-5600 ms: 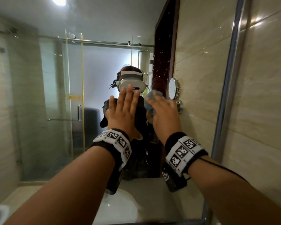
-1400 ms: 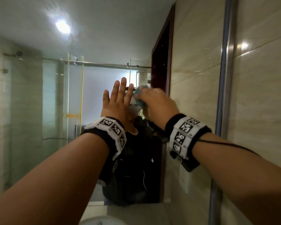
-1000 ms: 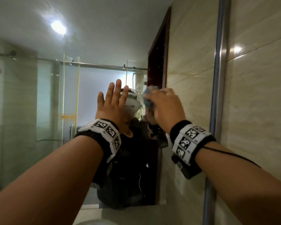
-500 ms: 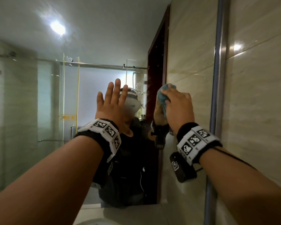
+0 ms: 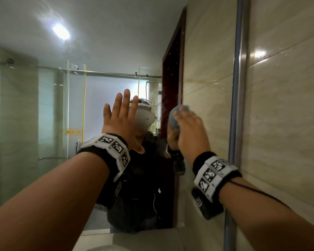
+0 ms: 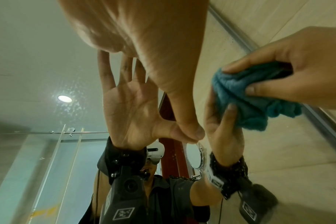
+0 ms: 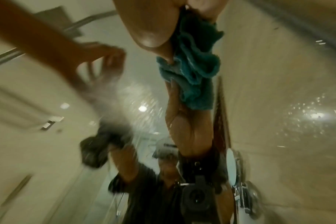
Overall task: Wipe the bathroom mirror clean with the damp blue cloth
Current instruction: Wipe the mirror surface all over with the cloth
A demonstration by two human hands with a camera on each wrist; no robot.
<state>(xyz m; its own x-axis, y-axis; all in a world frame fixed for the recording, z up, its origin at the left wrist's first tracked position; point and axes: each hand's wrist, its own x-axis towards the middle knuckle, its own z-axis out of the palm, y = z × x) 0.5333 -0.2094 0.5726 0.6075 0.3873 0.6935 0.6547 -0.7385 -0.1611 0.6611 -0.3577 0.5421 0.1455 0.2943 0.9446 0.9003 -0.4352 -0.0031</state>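
Note:
The bathroom mirror [image 5: 207, 84] fills the view ahead, speckled with water droplets. My left hand [image 5: 121, 113] lies flat against the glass with straight, spread fingers, in front of my reflected head. To its right, my right hand [image 5: 184, 124] grips the bunched blue cloth [image 5: 174, 120] and presses it on the glass. In the left wrist view the cloth [image 6: 247, 100] is pinched between the right thumb and fingers [image 6: 290, 63]. The right wrist view is blurred; there the cloth [image 7: 194, 68] hangs from under my palm.
The mirror's metal frame edge [image 5: 238, 105] runs vertically just right of my right hand, with the beige tiled wall [image 5: 288, 124] beyond it. A white basin rim [image 5: 105, 248] shows at the bottom. A small round mirror [image 6: 194, 156] appears in the reflection.
My right hand has carried the cloth rightward across the glass and then slightly down. The left hand has stayed flat in the same spot.

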